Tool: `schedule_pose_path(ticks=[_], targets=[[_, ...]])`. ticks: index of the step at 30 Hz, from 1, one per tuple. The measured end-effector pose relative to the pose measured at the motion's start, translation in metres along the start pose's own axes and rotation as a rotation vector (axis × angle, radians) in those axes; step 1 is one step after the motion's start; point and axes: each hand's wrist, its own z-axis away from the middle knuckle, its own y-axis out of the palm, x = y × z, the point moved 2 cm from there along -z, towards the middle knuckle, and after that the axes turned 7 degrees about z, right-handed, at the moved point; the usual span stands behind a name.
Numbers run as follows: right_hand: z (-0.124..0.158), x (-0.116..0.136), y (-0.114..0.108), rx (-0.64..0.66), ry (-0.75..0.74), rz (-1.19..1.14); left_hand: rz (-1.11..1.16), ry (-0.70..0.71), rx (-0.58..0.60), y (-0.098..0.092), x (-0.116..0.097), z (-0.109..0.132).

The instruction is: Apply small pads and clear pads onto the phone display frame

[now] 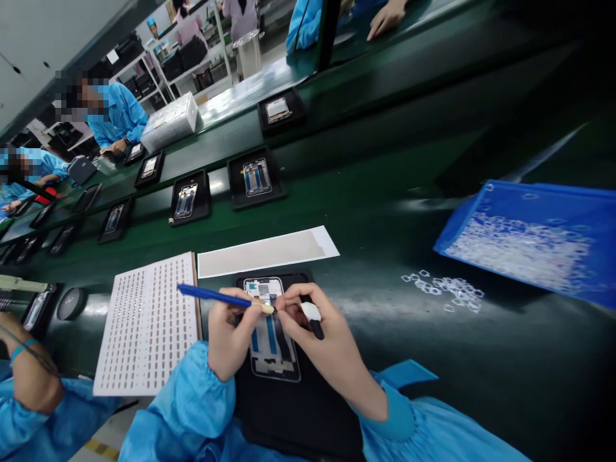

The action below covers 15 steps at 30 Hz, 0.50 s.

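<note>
An open phone frame [269, 346] lies in a black tray [298, 398] in front of me. My left hand [231, 340] is closed round a blue stick tool [212, 296] whose pale tip touches the upper part of the frame. My right hand [327, 346] is closed round a black tool with a white end [312, 316], and its fingertips pinch at the same spot on the frame beside the blue tool's tip.
A white sheet of small parts [149, 321] lies left of the tray, a pale strip [267, 251] behind it. A blue bin [534, 240] of clear rings stands right, loose rings [445, 287] beside it. Trays with phones [255, 178] ride the green belt. A co-worker's arm [29, 378] is at left.
</note>
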Motion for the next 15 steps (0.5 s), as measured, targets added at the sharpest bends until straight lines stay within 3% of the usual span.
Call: schedule_pose_path(ticks=[2, 4, 6, 9, 12, 15], targets=[[-0.003, -0.005, -0.013, -0.039, -0.047, 0.125, 0.173, -0.157, 0.015, 0.003, 0.003, -0.002], [-0.006, -0.018, -0.037, -0.129, -0.096, 0.372, 0.241, -0.213, 0.020, 0.001, 0.004, -0.003], [-0.007, -0.035, -0.066, -0.225, -0.126, 0.752, 0.191, -0.202, 0.002, -0.005, 0.005, -0.002], [-0.004, -0.053, -0.097, -0.225, -0.195, 1.187, 0.008, -0.136, -0.034, -0.019, 0.008, -0.001], [-0.004, -0.051, -0.096, -0.270, -0.304, 1.213, -0.157, -0.072, -0.029, -0.026, 0.012, -0.003], [-0.013, -0.040, -0.065, -0.211, -0.411, 1.032, -0.236, -0.034, 0.007, -0.024, 0.017, -0.009]])
